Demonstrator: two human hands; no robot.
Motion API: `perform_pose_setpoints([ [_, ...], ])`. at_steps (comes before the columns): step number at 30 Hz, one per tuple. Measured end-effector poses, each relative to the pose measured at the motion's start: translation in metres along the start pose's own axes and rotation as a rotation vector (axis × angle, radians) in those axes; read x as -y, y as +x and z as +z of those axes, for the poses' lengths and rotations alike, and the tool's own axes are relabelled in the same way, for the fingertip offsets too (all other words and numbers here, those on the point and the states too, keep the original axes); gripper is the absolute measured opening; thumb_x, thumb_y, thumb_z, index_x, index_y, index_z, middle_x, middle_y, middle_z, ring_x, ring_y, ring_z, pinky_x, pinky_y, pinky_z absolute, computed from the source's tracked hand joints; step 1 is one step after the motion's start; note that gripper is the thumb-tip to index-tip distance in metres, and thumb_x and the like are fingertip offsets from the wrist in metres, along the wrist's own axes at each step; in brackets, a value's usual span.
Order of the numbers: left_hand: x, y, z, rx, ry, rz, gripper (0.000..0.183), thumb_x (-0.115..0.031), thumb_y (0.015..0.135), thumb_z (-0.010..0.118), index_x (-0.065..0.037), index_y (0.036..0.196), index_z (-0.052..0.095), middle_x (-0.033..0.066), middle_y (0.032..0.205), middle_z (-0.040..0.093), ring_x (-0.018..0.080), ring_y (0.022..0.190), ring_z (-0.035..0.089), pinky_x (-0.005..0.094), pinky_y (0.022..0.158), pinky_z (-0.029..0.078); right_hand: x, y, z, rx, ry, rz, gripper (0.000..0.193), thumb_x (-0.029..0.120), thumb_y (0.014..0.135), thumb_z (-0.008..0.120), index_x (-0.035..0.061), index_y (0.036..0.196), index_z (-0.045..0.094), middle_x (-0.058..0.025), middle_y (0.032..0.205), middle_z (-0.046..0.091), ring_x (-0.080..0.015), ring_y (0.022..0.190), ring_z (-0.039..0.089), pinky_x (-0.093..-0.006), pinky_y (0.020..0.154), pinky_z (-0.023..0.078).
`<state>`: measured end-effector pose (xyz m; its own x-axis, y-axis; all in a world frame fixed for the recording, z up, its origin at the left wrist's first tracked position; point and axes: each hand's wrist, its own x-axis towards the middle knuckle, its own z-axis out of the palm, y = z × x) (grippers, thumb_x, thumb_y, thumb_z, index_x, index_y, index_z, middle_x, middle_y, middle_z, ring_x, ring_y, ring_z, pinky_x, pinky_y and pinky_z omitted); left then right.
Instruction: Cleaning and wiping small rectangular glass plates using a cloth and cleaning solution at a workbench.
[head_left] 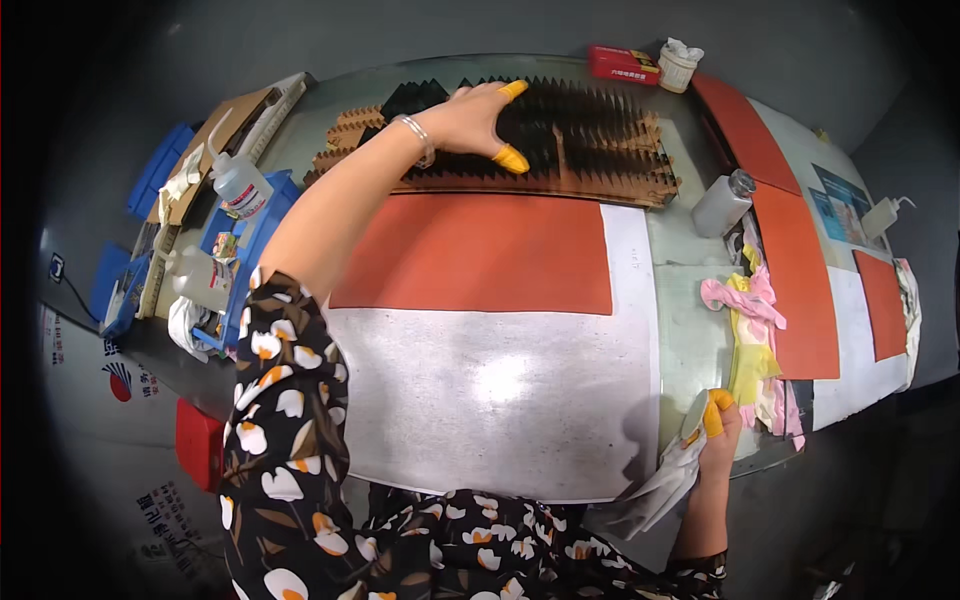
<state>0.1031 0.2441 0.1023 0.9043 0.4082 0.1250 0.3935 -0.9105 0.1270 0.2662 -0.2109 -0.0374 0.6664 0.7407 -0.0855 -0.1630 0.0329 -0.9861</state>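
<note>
At the far side of the table, my left hand reaches over a rack with sawtooth edges and dark, glossy upright pieces. Yellow finger cots cover its thumb and index finger, which are spread wide; nothing shows between them. The other fingertips are partly hidden behind the hand. Low on the right, my right hand, also with yellow finger cots, is closed around a white cloth that hangs down toward my lap. A pale rounded edge stands up at its fingers; whether it is cloth or a separate disc, I cannot tell.
A red-orange mat lies on a white sheet before me. Right of it are a grey bottle and pink and yellow cloths. Left, squeeze bottles stand in a blue tray. A red box sits far back.
</note>
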Motion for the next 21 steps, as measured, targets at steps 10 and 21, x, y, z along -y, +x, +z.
perform_pose_setpoints([
  [10,0.041,-0.015,0.026,0.108,0.068,-0.106,0.096,-0.044,0.059,0.075,-0.002,0.133,0.029,0.0183,0.121,0.039,0.0353,0.115,0.035,0.0397,0.099,0.029,-0.004,0.003,-0.003,0.002,-0.021,0.005,0.02,0.016,0.087,0.053,0.003,0.101,0.05,-0.002,0.074,0.055,-0.009,0.05,0.051,-0.0213,0.041,0.043],
  [21,0.011,-0.003,0.03,0.103,-0.028,-0.072,0.072,-0.045,0.061,0.07,0.004,0.109,0.046,0.0173,0.112,0.043,0.0328,0.108,0.038,0.0379,0.095,0.028,-0.005,0.002,-0.003,0.015,0.016,0.008,0.021,0.017,0.086,0.055,0.0032,0.101,0.05,-0.0019,0.074,0.054,-0.009,0.05,0.051,-0.0214,0.04,0.044],
])
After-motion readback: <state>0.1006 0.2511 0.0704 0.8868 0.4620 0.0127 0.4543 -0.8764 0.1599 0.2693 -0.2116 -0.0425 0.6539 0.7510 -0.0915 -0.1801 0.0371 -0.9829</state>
